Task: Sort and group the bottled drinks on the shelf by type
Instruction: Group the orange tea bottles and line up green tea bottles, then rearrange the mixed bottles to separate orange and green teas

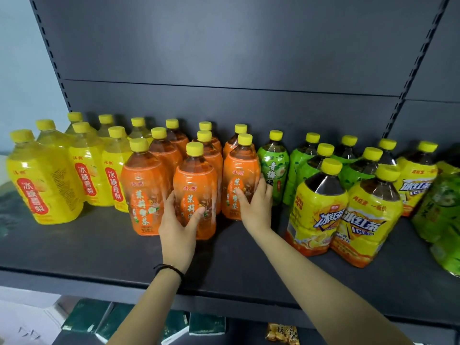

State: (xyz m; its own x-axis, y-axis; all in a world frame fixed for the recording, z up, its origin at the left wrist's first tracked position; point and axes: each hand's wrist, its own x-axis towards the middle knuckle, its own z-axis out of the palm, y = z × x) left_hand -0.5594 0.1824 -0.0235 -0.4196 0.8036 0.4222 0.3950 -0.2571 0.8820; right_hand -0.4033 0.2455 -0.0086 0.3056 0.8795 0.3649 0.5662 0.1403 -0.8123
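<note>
On the dark shelf [99, 247] stand yellow-capped bottles in groups: yellow-labelled ones [44, 180] at the left, orange-labelled ones [143, 192] in the middle, green-labelled ones [272, 165] right of them, and yellow ice-tea bottles [318, 210] at the front right. My left hand [178, 227] wraps around the lower part of a front orange bottle [195, 185]. My right hand [256, 205] grips the side of the neighbouring orange bottle [240, 180], beside the green bottle. Both bottles stand upright on the shelf.
More green-labelled bottles [443, 215] crowd the far right edge. The shelf's back panel [224, 70] rises behind the rows. Below the shelf lie dark green packets [84, 317] and a small snack bag [282, 333]. Bare shelf surface runs along the front edge.
</note>
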